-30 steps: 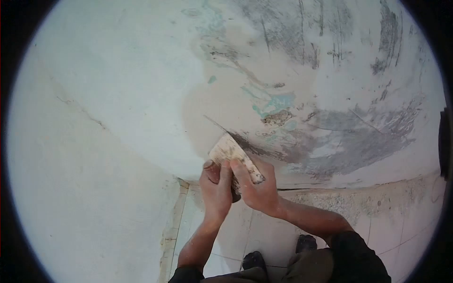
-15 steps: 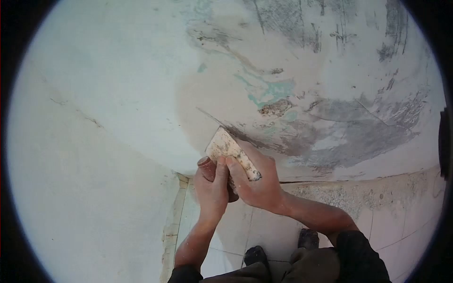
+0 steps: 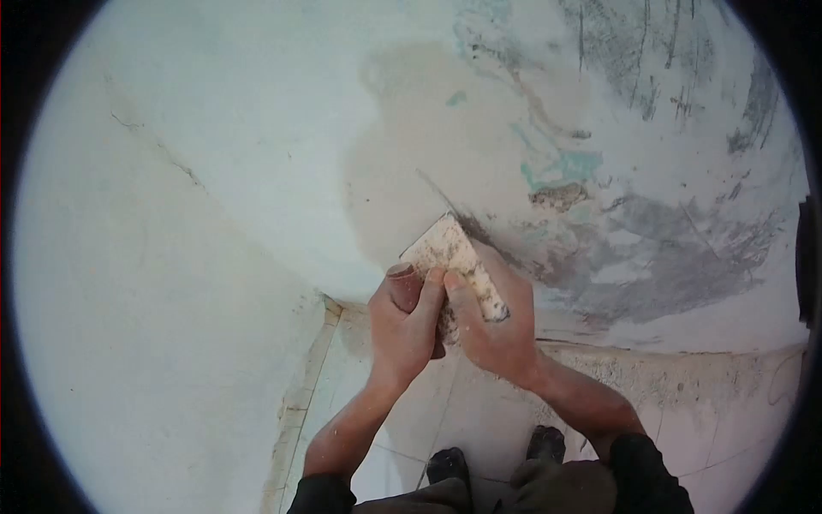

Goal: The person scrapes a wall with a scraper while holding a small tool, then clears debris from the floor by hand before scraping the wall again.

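Scraper (image 3: 454, 248): flat, roughly four-sided blade, pale and speckled with dark residue; smooth reddish-brown rounded handle. Held against wall (image 3: 257, 171), corner toward twelve o'clock. Handle is enclosed by curled fingers of left hand (image 3: 398, 330); blade is clamped by right hand (image 3: 505, 317), thumb on face, fingers largely hidden behind. From blade: flaked turquoise patch (image 3: 569, 167) at two o'clock, streaky grey patch (image 3: 676, 257) at three, tiled floor (image 3: 415, 424) at six.

Speckled cream blade (image 3: 451, 247); reddish-brown handle (image 3: 403, 288); wall (image 3: 462, 128) whitish, beige, grey-streaked, turquoise-patched.
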Demonstrator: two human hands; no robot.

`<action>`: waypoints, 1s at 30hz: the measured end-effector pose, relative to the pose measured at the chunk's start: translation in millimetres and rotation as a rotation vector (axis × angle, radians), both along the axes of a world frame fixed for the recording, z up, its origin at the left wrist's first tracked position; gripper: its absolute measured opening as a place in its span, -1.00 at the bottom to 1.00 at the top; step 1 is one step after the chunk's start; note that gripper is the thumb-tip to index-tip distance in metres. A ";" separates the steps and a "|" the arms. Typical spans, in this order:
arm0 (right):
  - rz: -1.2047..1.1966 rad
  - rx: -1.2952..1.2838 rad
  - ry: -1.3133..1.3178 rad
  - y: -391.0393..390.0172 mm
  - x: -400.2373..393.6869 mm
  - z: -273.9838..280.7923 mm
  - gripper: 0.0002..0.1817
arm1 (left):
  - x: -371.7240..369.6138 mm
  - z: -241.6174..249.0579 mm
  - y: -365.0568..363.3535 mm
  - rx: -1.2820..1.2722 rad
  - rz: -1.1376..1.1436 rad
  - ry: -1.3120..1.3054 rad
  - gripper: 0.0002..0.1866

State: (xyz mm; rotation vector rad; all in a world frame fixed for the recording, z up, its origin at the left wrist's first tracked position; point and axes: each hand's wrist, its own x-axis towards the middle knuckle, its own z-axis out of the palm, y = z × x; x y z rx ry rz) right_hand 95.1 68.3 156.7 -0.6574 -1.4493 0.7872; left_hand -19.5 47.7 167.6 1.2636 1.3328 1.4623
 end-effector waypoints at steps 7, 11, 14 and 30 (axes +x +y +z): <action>-0.068 0.032 -0.019 -1.1 2.0 3.9 -0.75 | -2.5 -17.5 14.1 0.090 0.044 0.107 -0.72; -0.052 0.073 -0.016 0.5 4.1 8.8 -0.77 | 7.7 0.2 1.8 -0.017 0.047 0.047 -0.72; -0.091 0.129 -0.073 1.5 0.0 20.8 -0.78 | 1.1 15.5 10.9 0.039 0.084 0.009 -0.70; -0.146 0.134 -0.177 -4.8 0.6 12.9 -0.75 | 0.4 -2.0 4.7 0.002 0.011 0.011 -0.70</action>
